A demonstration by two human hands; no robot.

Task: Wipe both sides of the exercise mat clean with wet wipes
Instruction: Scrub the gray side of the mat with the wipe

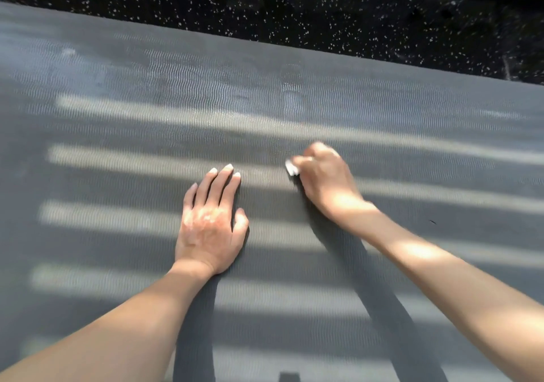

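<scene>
A grey exercise mat (117,134) with a wavy ribbed surface fills most of the view, crossed by bands of sunlight. My left hand (210,222) lies flat on the mat near the middle, fingers straight and spread. My right hand (322,178) is curled round a small white wet wipe (292,169), of which only a corner shows at the fingers, and presses it onto the mat just right of the left hand. The right hand is blurred.
Beyond the mat's far edge lies a black floor (323,13) speckled with white. A faint wet or scuffed patch (291,87) shows on the mat further ahead. A small dark shape (290,377) sits at the bottom edge.
</scene>
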